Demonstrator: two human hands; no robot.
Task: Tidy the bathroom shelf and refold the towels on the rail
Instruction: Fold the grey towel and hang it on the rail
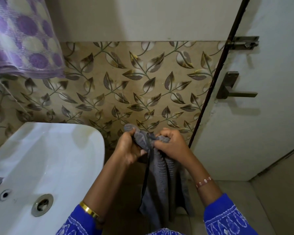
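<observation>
Towel (161, 180) — long axis vertical, hanging

Held towel (161, 177): grey, ribbed
Hanging towel (24, 39): white with purple dots
Wall tiles (126, 85): beige, brown leaf pattern
Sink (46, 158): white
Sleeves (227, 219): blue, white embroidery

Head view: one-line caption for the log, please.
Both hands, left hand and right hand, grip a bunched grey towel beside the white sink.
</observation>
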